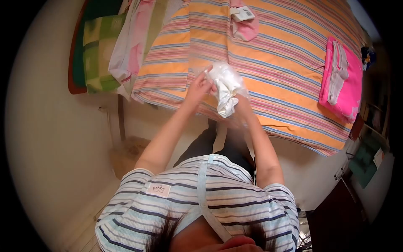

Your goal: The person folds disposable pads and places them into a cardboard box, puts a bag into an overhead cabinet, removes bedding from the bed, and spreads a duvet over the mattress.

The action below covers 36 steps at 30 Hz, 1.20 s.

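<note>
A crumpled white bundle (226, 98), glossy and soft-looking, is held between my hands above the near edge of the bed. Thin clear plastic (230, 69), like a bag, surrounds its upper part and spreads toward both hands. My left hand (201, 85) pinches the plastic at its left side, thumb and fingers close together. On the other side my right hand (242, 104) is against the bundle, partly covered by the plastic. Its fingers are mostly hidden behind the white folds. Whether the bundle lies fully inside the plastic I cannot tell.
The bed (289, 63) has an orange striped sheet. On it lie a pink item with a white label (244, 23) and a folded bright pink cloth (346, 80) with a pale strip. A green checked pillow (100, 54) is at the left. A cardboard box (128, 155) stands below.
</note>
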Each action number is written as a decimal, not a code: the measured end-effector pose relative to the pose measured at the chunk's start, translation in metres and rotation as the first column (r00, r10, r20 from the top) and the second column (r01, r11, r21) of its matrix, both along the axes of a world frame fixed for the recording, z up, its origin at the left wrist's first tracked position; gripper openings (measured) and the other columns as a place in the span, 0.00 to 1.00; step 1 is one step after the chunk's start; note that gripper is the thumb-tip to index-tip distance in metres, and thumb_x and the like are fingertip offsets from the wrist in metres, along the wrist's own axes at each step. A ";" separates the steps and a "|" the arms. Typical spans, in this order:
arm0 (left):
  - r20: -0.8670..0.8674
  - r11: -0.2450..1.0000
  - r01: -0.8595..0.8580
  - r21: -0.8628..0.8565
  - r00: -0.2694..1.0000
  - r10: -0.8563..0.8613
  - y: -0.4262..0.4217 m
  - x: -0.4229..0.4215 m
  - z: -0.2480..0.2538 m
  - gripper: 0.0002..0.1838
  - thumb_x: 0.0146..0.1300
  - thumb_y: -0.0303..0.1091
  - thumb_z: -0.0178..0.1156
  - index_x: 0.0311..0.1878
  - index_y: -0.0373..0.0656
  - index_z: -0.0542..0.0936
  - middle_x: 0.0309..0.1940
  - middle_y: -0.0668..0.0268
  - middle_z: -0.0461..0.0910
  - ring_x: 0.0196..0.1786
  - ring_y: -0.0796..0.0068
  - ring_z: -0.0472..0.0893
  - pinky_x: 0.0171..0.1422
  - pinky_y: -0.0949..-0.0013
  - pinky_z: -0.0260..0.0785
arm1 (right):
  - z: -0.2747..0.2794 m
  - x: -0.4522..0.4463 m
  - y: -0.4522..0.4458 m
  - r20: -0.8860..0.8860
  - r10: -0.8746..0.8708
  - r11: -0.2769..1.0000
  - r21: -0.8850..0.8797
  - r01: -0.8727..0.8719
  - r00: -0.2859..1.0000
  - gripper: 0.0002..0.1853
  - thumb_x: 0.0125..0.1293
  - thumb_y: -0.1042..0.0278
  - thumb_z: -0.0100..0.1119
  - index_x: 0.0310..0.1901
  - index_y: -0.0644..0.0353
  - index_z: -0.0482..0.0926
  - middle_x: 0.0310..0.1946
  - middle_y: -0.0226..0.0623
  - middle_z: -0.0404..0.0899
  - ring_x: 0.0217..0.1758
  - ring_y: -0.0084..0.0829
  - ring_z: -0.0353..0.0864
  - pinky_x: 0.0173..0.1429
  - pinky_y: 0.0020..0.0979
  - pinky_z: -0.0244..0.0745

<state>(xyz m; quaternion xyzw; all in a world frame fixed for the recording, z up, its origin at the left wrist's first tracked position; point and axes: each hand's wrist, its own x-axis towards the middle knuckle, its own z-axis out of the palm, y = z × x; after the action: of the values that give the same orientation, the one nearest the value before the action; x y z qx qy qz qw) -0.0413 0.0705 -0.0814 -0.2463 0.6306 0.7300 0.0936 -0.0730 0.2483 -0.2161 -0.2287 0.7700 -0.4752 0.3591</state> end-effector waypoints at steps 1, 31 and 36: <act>0.007 1.000 -0.009 -0.002 1.000 0.009 -0.001 0.007 0.000 0.26 0.61 0.32 0.47 0.62 0.41 0.55 0.26 0.69 0.71 0.27 0.84 0.67 0.37 0.80 0.61 | 0.008 -0.003 -0.001 -0.037 -0.016 0.989 0.147 0.022 0.999 0.12 0.49 0.64 0.53 0.34 0.59 0.76 0.35 0.46 0.76 0.40 0.44 0.73 0.42 0.35 0.67; 0.001 0.988 -0.154 -0.013 0.988 0.154 -0.030 0.056 0.011 0.15 0.59 0.28 0.49 0.50 0.37 0.70 0.38 0.65 0.73 0.32 0.82 0.71 0.45 0.75 0.67 | 0.008 0.035 -0.068 -0.097 0.102 0.966 -0.229 -0.122 0.990 0.22 0.52 0.75 0.50 0.52 0.61 0.65 0.49 0.49 0.67 0.53 0.45 0.66 0.55 0.35 0.61; 0.063 0.990 -0.129 0.049 0.990 0.126 -0.027 0.070 0.016 0.16 0.61 0.31 0.45 0.51 0.33 0.68 0.28 0.70 0.70 0.29 0.83 0.70 0.45 0.73 0.68 | 0.021 0.025 -0.055 -0.613 0.121 0.985 0.173 -0.018 0.781 0.23 0.50 0.73 0.53 0.52 0.60 0.66 0.45 0.48 0.70 0.47 0.43 0.69 0.49 0.38 0.65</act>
<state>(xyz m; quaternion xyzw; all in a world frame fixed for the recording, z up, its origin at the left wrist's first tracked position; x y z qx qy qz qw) 0.0284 0.0436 -0.0652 -0.3054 0.5909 0.7433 0.0719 -0.0485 0.1936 -0.1956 -0.3716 0.8712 -0.2976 0.1200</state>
